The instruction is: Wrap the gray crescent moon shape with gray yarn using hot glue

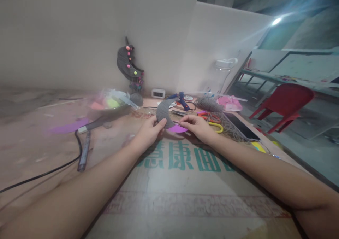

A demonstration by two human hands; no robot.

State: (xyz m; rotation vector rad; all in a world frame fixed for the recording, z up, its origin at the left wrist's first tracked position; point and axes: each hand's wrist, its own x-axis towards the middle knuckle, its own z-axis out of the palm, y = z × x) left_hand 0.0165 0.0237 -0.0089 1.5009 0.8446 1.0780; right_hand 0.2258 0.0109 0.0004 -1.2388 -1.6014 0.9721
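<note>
A crescent (164,112), wrapped in grey yarn with a bare purple end (177,128), is held upright above the table. My left hand (151,130) grips its lower left side between thumb and fingers. At the purple end, my right hand (197,126) is closed in a pinch; what lies between its fingertips is too small to make out. Loose grey yarn (235,131) lies in a tangle to the right of my right hand. Scissors with yellow and orange handles (217,127) lie just behind that hand.
Behind are a blue glue gun (182,101), a small digital clock (158,93), a yarn skein (210,104) and a clear bottle (221,74). A dark phone (241,126) lies right. At left are a bowl (106,106), a cutter knife (84,152) and a black cable (45,175). A decorated crescent (124,63) hangs on the wall.
</note>
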